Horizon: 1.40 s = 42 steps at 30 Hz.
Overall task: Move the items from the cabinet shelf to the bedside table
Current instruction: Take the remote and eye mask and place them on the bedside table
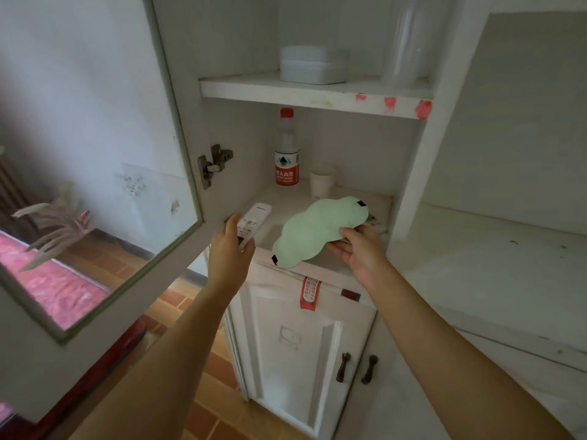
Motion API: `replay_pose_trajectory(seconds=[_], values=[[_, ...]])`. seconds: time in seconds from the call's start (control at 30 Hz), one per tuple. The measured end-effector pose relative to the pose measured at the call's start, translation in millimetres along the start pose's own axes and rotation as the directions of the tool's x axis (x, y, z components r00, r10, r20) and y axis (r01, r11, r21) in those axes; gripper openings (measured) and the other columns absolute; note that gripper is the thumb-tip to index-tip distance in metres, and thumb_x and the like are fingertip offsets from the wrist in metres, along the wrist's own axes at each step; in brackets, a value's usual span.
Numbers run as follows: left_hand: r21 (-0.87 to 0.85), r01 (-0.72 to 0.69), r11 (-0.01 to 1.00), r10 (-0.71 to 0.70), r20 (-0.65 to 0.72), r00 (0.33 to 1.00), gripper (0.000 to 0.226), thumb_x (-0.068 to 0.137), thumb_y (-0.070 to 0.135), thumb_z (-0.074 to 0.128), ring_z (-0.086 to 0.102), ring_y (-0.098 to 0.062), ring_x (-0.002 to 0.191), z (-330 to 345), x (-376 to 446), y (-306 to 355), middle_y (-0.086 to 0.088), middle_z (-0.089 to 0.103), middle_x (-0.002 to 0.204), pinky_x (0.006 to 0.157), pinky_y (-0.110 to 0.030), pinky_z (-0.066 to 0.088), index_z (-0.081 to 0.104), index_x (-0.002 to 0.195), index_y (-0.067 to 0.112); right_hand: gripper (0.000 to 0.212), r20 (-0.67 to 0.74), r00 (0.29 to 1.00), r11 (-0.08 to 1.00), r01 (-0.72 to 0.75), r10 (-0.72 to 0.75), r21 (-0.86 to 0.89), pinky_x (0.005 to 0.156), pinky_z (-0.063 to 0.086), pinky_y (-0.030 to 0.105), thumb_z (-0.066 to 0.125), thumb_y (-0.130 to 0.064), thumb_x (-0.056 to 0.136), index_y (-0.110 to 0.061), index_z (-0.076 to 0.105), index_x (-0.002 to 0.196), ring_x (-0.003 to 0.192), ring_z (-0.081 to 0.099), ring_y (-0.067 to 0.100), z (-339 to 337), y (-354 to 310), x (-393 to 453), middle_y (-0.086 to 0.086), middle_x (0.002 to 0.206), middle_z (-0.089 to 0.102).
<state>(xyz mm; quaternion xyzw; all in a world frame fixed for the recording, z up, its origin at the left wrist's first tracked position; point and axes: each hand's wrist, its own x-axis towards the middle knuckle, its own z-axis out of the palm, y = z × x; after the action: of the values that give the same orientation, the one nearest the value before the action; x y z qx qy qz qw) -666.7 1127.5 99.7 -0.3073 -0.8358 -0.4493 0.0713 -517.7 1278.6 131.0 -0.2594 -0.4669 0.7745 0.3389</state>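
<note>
On the lower cabinet shelf [286,198] lie a white remote control [255,219] at the left and a pale green cloud-shaped eye mask [317,230] at the front right. My left hand [230,249] is closed around the near end of the remote. My right hand [355,246] grips the mask's right edge, thumb on top and fingers beneath. Further back stand a water bottle [286,154] with a red cap and red label and a small white paper cup [321,184]. Something small lies partly hidden behind the mask at the right.
The glass cabinet door [104,192] stands open at the left. A white box [313,65] and a clear container [403,46] sit on the upper shelf. Below are closed cabinet doors with dark handles [355,368]. A white counter [495,249] extends right.
</note>
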Motion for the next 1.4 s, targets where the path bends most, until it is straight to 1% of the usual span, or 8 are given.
replay_pose_trajectory(seconds=[0.1, 0.33, 0.43, 0.6, 0.83, 1.13, 1.3, 1.4], values=[[-0.037, 0.014, 0.999, -0.014, 0.000, 1.000, 0.051, 0.087, 0.011, 0.053, 0.054, -0.032, 0.107, -12, -22, 3, -0.018, 0.055, 0.125, 0.079, -0.038, 0.048, 0.037, 0.135, 0.017, 0.021, 0.002, 1.000, 1.000, 0.010, -0.010, 0.021, 0.063, 0.059, 0.024, 0.043, 0.004, 0.091, -0.007, 0.055, 0.104, 0.082, 0.064, 0.019, -2, 2, -25, 0.006, 0.092, 0.064], [-0.056, -0.021, 0.998, 0.021, 0.004, 1.000, 0.049, 0.087, 0.011, 0.055, 0.054, -0.033, 0.110, -50, -93, 4, -0.017, 0.053, 0.125, 0.084, -0.044, 0.051, 0.039, 0.133, 0.016, 0.030, -0.029, 1.000, 0.994, 0.003, 0.000, 0.106, 0.062, 0.060, 0.025, 0.044, 0.004, 0.092, 0.000, 0.048, 0.121, 0.081, 0.064, 0.022, -11, 11, -109, 0.011, 0.098, 0.062], [-0.051, 0.001, 0.999, 0.000, 0.014, 1.000, 0.051, 0.088, 0.012, 0.056, 0.053, -0.035, 0.112, -62, -128, 10, -0.021, 0.053, 0.125, 0.088, -0.047, 0.051, 0.037, 0.135, 0.014, 0.029, -0.023, 1.000, 0.995, -0.009, 0.011, 0.097, 0.063, 0.060, 0.025, 0.044, 0.003, 0.091, -0.001, 0.050, 0.119, 0.081, 0.066, 0.021, -20, 19, -153, 0.010, 0.099, 0.064], [-0.053, -0.013, 0.999, 0.014, 0.024, 1.000, 0.051, 0.088, 0.013, 0.055, 0.054, -0.033, 0.110, -75, -182, 24, -0.018, 0.052, 0.125, 0.085, -0.045, 0.053, 0.036, 0.135, 0.014, 0.021, -0.039, 0.999, 0.992, -0.008, 0.012, 0.124, 0.068, 0.060, 0.027, 0.044, 0.003, 0.092, -0.004, 0.055, 0.109, 0.082, 0.065, 0.022, -41, 19, -210, 0.009, 0.098, 0.064], [-0.064, -0.012, 0.998, 0.011, -0.005, 1.000, 0.051, 0.087, 0.012, 0.054, 0.054, -0.031, 0.107, -92, -231, 52, -0.016, 0.054, 0.125, 0.086, -0.051, 0.050, 0.037, 0.135, 0.017, 0.017, -0.051, 0.998, 0.991, -0.033, 0.040, 0.129, 0.064, 0.060, 0.027, 0.044, 0.004, 0.091, -0.007, 0.056, 0.093, 0.079, 0.065, 0.023, -63, 7, -265, 0.009, 0.094, 0.063], [-0.011, 0.089, 0.996, -0.090, -0.166, 0.982, 0.051, 0.087, 0.013, 0.055, 0.053, -0.031, 0.108, -103, -334, 86, -0.016, 0.052, 0.126, 0.085, -0.049, 0.050, 0.037, 0.134, 0.016, 0.019, 0.078, 0.989, 0.986, -0.130, 0.122, 0.100, 0.058, 0.059, 0.026, 0.043, 0.006, 0.091, -0.007, 0.057, 0.091, 0.060, 0.071, 0.014, -112, -6, -327, 0.008, 0.090, 0.065], [0.032, 0.191, 0.981, -0.173, -0.304, 0.937, 0.047, 0.087, 0.014, 0.056, 0.051, -0.029, 0.108, -125, -413, 94, -0.014, 0.054, 0.123, 0.082, -0.041, 0.050, 0.041, 0.131, 0.016, 0.019, 0.165, 0.957, 0.956, -0.262, 0.239, 0.133, 0.056, 0.059, 0.028, 0.044, 0.007, 0.090, -0.006, 0.057, 0.090, 0.077, 0.064, 0.024, -130, 0, -366, 0.010, 0.088, 0.063], [0.080, 0.258, 0.963, -0.209, -0.386, 0.899, 0.045, 0.088, 0.018, 0.057, 0.050, -0.030, 0.111, -148, -459, 92, -0.014, 0.054, 0.123, 0.084, -0.039, 0.046, 0.041, 0.131, 0.013, 0.020, 0.219, 0.925, 0.923, -0.348, 0.309, 0.167, 0.055, 0.059, 0.029, 0.044, 0.009, 0.089, -0.006, 0.057, 0.092, 0.071, 0.068, 0.024, -128, 6, -393, 0.010, 0.083, 0.064]])
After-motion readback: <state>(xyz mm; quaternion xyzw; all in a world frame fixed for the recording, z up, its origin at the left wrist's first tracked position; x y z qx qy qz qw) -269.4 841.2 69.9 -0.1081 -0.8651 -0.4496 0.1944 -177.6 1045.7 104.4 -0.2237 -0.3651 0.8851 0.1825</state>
